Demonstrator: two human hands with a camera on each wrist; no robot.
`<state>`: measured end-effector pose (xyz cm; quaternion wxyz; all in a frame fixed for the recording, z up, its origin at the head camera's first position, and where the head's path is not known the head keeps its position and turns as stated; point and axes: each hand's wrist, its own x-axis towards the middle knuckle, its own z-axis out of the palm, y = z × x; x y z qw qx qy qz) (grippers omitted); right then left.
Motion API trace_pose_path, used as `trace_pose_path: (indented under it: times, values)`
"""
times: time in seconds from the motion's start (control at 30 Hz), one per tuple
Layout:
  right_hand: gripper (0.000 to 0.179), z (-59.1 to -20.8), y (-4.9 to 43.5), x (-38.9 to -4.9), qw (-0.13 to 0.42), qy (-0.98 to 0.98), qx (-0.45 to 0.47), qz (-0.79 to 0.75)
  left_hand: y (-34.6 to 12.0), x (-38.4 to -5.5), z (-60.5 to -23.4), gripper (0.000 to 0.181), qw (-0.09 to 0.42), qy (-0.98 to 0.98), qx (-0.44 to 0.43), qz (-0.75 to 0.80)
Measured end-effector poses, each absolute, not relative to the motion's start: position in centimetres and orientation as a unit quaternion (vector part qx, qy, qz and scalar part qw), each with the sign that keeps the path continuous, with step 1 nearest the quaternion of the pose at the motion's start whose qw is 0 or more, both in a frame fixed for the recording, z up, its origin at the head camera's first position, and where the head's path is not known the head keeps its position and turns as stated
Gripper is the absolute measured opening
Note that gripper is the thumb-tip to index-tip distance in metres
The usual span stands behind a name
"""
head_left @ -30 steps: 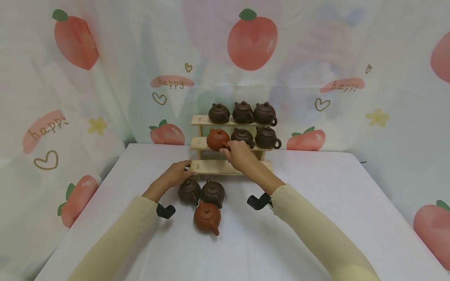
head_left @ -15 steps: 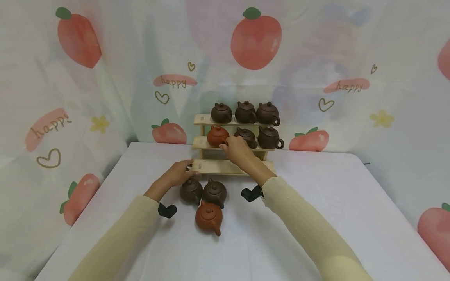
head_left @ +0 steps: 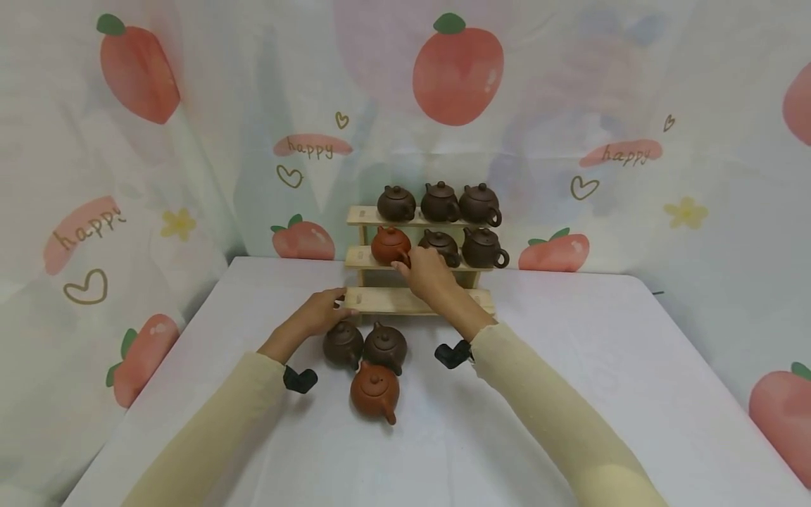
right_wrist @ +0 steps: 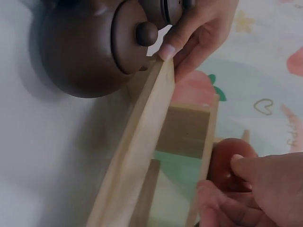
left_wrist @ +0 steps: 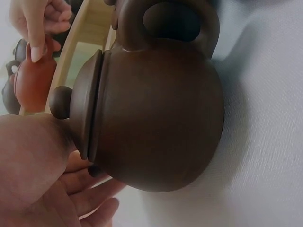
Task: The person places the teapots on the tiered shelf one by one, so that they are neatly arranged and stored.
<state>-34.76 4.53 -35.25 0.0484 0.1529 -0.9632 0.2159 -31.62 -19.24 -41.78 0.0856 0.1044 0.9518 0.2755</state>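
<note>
My right hand (head_left: 431, 274) pinches the handle of a reddish-brown teapot (head_left: 388, 245), which sits at the left end of the middle shelf. In the left wrist view the thumb lies on that teapot's handle. My left hand (head_left: 317, 313) grips the left end of the bottom shelf (head_left: 393, 301) of a wooden display rack. Its thumb (right_wrist: 166, 51) presses the board's front edge in the right wrist view. Just below this hand stands a dark brown teapot (left_wrist: 161, 109), filling much of the left wrist view.
Beside that dark teapot stand another dark teapot (head_left: 385, 346) and a reddish one (head_left: 375, 391), close together on the white table (head_left: 538, 422). Three dark teapots (head_left: 439, 203) line the top shelf. Two more, including one with a round handle (head_left: 483, 248), share the middle shelf. A printed cloth hangs behind.
The reddish-brown teapot has shifted slightly back and left on the middle shelf, with my right hand on its handle. My right forearm has swung left. The left hand keeps its place on the bottom shelf.
</note>
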Motion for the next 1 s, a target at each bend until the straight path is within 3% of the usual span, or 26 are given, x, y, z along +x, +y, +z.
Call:
trace_pose_path:
  times: [0.17,0.4,0.5,0.6,0.77,0.87,1.0]
  values:
    - [0.057,-35.5,5.3,-33.1,0.012,-0.967,0.164,0.195,-19.2,-31.6,-41.9,0.067,0.084,0.952,0.104,0.276]
    - [0.063,-37.4,6.0,-28.2,-0.198,-0.939,0.235,0.155,-19.4,-31.6,-42.1,0.067,0.084,0.952,0.11,0.274]
    - [0.059,-38.5,6.3,-26.7,-0.239,-0.923,0.262,0.147,-19.5,-31.6,-42.1,0.067,0.085,0.95,0.106,0.28]
    - [0.049,-39.5,6.7,-25.9,-0.229,-0.919,0.277,0.162,-19.4,-31.5,-42.1,0.067,0.088,0.95,0.103,0.28]
    - [0.032,-40.9,7.2,-25.0,-0.137,-0.931,0.292,0.17,-19.3,-31.7,-42.0,0.067,0.09,0.95,0.101,0.28]
    - [0.028,-41.4,7.4,-24.5,-0.087,-0.942,0.281,0.16,-19.2,-31.8,-42.0,0.068,0.092,0.951,0.099,0.279]
    - [0.027,-41.9,7.5,-24.1,-0.064,-0.945,0.274,0.163,-19.2,-31.7,-41.9,0.069,0.095,0.951,0.098,0.277]
